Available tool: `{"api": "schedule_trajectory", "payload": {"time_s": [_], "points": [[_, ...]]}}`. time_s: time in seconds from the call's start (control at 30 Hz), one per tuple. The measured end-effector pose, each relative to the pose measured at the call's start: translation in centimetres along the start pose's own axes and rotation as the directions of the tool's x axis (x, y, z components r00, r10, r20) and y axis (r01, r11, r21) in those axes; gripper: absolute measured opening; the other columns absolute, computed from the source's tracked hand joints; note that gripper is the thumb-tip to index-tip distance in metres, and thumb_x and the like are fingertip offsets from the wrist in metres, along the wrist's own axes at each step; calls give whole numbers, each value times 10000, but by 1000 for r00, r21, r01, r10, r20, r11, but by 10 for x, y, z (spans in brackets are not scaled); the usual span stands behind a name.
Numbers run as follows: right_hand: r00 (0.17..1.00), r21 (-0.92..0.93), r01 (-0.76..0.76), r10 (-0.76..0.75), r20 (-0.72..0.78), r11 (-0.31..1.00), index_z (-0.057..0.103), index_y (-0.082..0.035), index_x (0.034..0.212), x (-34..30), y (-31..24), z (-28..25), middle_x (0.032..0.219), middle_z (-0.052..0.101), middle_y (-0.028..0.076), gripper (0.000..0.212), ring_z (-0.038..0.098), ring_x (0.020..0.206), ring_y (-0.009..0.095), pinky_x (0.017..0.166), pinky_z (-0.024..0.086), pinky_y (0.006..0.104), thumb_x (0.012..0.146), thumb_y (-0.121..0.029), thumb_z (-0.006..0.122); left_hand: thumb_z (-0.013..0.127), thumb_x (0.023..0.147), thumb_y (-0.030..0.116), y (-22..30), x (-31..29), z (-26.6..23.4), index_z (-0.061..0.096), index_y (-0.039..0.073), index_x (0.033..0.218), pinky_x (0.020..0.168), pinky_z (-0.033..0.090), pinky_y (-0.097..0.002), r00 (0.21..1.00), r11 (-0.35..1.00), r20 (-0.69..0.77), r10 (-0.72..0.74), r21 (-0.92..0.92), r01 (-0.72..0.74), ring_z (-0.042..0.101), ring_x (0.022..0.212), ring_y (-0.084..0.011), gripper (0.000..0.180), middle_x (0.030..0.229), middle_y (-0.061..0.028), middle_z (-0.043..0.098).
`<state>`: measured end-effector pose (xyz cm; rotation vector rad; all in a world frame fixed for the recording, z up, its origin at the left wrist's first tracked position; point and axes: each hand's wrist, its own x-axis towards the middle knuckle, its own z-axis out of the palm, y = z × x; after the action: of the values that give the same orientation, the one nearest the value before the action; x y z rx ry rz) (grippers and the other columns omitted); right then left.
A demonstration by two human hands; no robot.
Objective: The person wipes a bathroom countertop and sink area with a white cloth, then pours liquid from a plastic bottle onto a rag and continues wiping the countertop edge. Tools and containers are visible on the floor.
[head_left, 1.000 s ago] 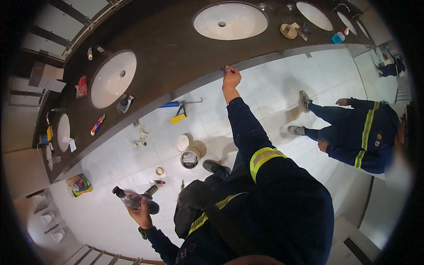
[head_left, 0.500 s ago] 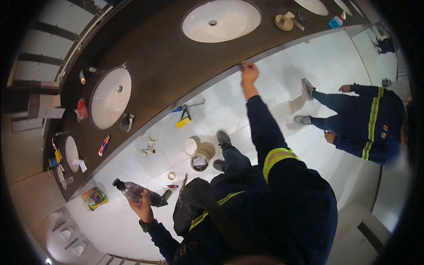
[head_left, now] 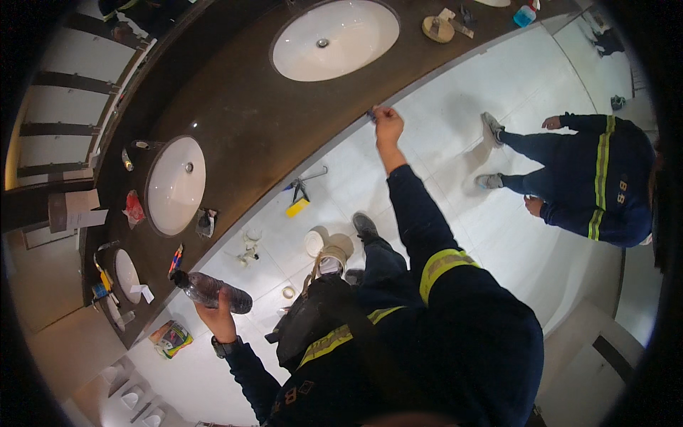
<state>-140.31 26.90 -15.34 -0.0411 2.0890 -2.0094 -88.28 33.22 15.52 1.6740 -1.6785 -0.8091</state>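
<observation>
Left hand [head_left: 219, 320], fingers part-closed around a black-capped bottle [head_left: 219, 292], holds it near the countertop [head_left: 242, 121]; right hand [head_left: 388, 125], fingertips pinched on a small dark piece [head_left: 371, 114], is at the countertop's front edge.

The bottle [head_left: 212, 290] is in the left hand [head_left: 219, 320], the right hand [head_left: 388, 125] at the countertop [head_left: 263, 121].

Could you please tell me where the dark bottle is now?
In the head view, the dark bottle is left of centre, held in the left hand, its black cap appearing below the red-and-blue tool on the counter.
</observation>
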Motion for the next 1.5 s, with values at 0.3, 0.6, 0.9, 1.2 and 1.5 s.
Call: {"api": "schedule_trajectory", "payload": {"time_s": [0.3,0.6,0.9,1.2,1.5], "points": [[998,174,-52,59,-36,983,687,32,870,97,-20,-31,817,700,96,171,666,686,176,565,575,304,852,-114,773,775,863,124,-42,-3,-18,535,16,1237,931,489,-347,998,999,59,-26,-39,28,631,973,-192,458,1063,-89,660],[997,21,54,-53,-55,998,738,-9,819,-33,39,26,756,730,132,246,692,673,232,668,540,389,784,-237,826,780,862,146,-91,-13,-71,533,14,1258,938,482,-350,999,999,53,-1,-39,3,623,986,-190,485,1083,-93,652],[991,87,-134,134,13,987,712,12,858,-198,14,77,735,693,66,184,624,604,132,549,510,284,851,-157,782,773,874,201,-123,-29,-142,514,-10,1319,985,462,-368,998,992,-12,-69,102,70,598,1067,-224,557,1172,-110,623],[974,-81,45,-62,-220,996,732,-7,807,-92,-6,39,770,728,162,217,698,696,287,672,522,393,818,-216,789,782,877,212,-127,-15,-132,497,-17,1351,1016,441,-379,998,998,-14,-64,27,65,582,1112,-228,598,1238,-122,609],[988,-127,-20,-1,-156,992,740,-18,826,-73,-8,38,798,734,159,219,706,739,288,713,535,390,808,-228,798,778,869,176,-85,0,-105,531,1,1301,982,460,-367,997,995,45,56,78,-59,600,1061,-219,527,1170,-107,633]]}}
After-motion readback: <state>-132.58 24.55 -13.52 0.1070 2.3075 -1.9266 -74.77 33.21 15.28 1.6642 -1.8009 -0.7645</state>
